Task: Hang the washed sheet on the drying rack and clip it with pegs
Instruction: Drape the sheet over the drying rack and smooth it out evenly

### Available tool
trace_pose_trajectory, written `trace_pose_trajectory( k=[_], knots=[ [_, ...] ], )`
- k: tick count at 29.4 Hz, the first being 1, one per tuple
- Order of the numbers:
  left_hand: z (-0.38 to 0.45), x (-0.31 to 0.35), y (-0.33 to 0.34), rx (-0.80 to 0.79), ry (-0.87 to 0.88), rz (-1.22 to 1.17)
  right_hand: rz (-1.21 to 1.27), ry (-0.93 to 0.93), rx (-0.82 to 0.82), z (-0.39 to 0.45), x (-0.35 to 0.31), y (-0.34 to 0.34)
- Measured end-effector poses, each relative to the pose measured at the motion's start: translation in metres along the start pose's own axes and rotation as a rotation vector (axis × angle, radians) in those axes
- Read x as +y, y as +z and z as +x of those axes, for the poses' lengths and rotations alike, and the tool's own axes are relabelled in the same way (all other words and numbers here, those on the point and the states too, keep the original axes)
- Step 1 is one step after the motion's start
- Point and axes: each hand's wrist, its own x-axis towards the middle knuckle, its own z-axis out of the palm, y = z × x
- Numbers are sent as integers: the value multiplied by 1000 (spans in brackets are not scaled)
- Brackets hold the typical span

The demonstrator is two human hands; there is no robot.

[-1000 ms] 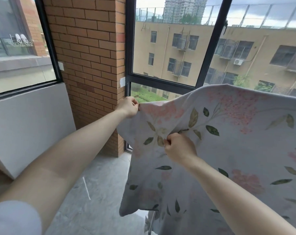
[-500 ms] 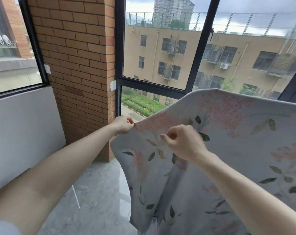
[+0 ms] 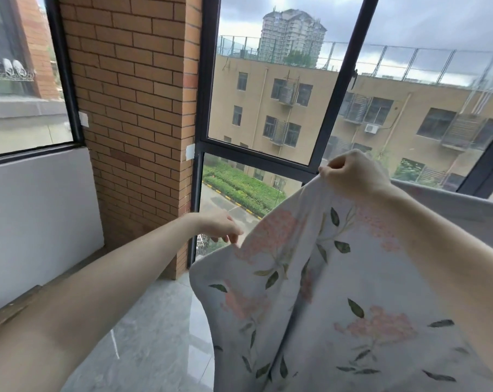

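The washed sheet (image 3: 338,306), white with pink flowers and green leaves, hangs spread across the lower right of the head view. My left hand (image 3: 221,227) pinches its upper left edge with the fingertips. Higher and to the right, my right hand (image 3: 350,172) grips a fold of the top edge in a closed fist and holds it raised. The drying rack is hidden behind the sheet, and no pegs are in sight.
A brick pillar (image 3: 132,123) stands to the left, with a white low wall (image 3: 38,222) beyond it. Black-framed windows (image 3: 333,108) run close behind the sheet. Grey tiled floor (image 3: 154,335) lies below my left arm.
My right hand has risen and moved right along the sheet's top edge, lifting it. My left hand has dropped lower, still pinching the left edge. The view has tilted up.
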Motion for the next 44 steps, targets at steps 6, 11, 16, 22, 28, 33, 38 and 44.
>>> trace_pose_trajectory(
  k=[6,11,16,22,28,33,38,44],
  knots=[
    [22,37,15,30,115,-113,129,70,-81,17,1,-9],
    [34,48,22,46,172,6,285,88,-55,22,9,-14],
    [24,53,15,-207,220,-131,284,78,-95,23,14,-17],
    [25,51,21,-32,235,-15,246,54,-142,21,14,-17],
    [18,59,25,-37,274,19,284,34,-205,20,14,-20],
    [24,54,30,71,323,-1,312,4,-200,15,15,-23],
    [18,56,-25,288,315,131,316,17,-179,15,18,-25],
    [21,84,-102,887,253,-6,347,123,-12,25,22,-18]
  ],
)
